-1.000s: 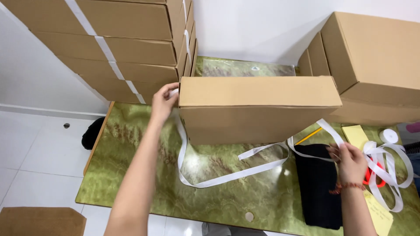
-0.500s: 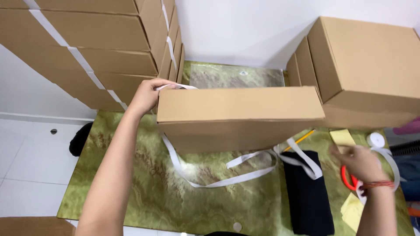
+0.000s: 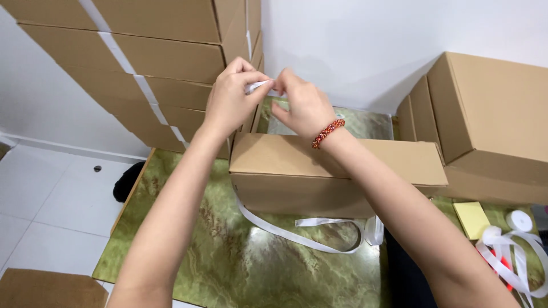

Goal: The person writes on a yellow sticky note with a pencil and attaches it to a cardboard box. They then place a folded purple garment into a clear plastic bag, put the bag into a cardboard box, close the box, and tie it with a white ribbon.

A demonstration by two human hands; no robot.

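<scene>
A long brown cardboard box [image 3: 337, 171] lies on the green marbled table [image 3: 188, 245]. Above its far left end, my left hand [image 3: 228, 97] and my right hand [image 3: 302, 105] meet, both pinching the end of a white strap [image 3: 258, 86]. More of the white strap [image 3: 297, 234] runs out from under the box and loops across the table in front of it. A red beaded bracelet [image 3: 327, 133] circles my right wrist.
Strapped brown boxes [image 3: 142, 57] are stacked at the back left, more boxes [image 3: 491, 114] at the right. A yellow pad [image 3: 472, 219], a roll of white strap [image 3: 518, 221] and loose loops lie at the right edge. A black item [image 3: 127, 181] is on the floor, left.
My right hand has come up from the table at the right to join my left hand above the box. Both now hold the strap end.
</scene>
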